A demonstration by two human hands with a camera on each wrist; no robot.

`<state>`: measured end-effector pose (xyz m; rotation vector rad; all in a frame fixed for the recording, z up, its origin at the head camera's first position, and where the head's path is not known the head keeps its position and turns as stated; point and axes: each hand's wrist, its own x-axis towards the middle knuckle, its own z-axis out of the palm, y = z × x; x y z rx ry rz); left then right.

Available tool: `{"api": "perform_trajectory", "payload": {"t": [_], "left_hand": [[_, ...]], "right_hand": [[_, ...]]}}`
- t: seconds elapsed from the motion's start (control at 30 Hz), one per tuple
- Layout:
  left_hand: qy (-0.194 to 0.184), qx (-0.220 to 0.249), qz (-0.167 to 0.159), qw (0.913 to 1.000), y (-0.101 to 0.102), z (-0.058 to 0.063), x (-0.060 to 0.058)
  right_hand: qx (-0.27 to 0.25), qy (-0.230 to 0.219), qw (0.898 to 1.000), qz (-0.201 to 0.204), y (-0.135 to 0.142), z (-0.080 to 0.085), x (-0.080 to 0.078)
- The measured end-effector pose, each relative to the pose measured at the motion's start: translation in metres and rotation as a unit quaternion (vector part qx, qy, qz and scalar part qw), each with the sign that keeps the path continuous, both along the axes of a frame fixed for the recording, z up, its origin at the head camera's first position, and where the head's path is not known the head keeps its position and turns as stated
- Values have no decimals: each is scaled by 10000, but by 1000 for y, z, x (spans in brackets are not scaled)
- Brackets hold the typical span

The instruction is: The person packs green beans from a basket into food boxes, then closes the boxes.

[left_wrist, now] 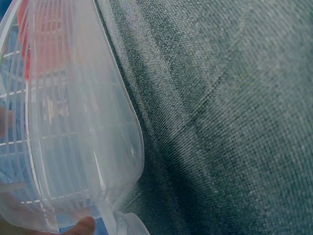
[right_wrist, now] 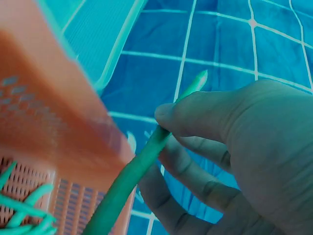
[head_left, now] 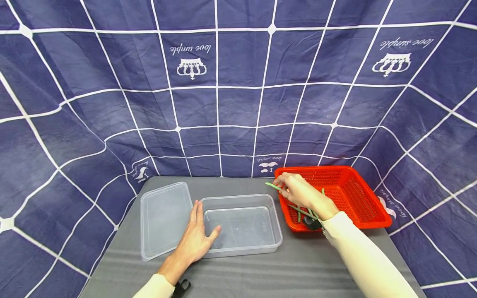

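R hand (head_left: 299, 194) pinches one green stalk (right_wrist: 122, 188) (bean-like) btwn thumb & fingertips, tapered tip poking out; it's up at the L edge of the red basket (head_left: 346, 200). L hand (head_left: 197, 238) spread, fingers straight along L side of the clear container (head_left: 238, 227), thumb apart; can't tell how hard it presses, if at all. For this step I'd keep the pinch light (prob. bruises easily), hold the stalk high enough that its long end doesn't snag the basket rim, & let L hand brace the container w/o tipping it. More green stalks (head_left: 303, 212) in basket, near-L part, partly under R wrist. Clear lid (head_left: 165, 223) flat on gray table (head_left: 238, 277), L of container. Blue grid cloth (head_left: 238, 103) behind.
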<state>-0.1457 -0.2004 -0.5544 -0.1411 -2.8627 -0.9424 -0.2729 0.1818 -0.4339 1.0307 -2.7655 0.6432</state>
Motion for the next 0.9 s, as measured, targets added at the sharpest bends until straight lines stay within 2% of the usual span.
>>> {"api": "perform_trajectory", "payload": {"t": [0.23, 0.5, 0.7, 0.9], "left_hand": [[-165, 165, 59, 9997, 1, 1, -1], [-109, 104, 63, 9999, 1, 0, -2], [-52, 145, 44, 9999, 3, -2, -2], [-214, 200, 35, 9996, 3, -2, -4]], "right_hand": [[-159, -239, 9996, 69, -24, 0, 4], [-27, 135, 9990, 428, -48, -8, 1], [60, 99, 9979, 635, -64, -14, -1], [176, -40, 9979, 626, -79, -24, -6]]}}
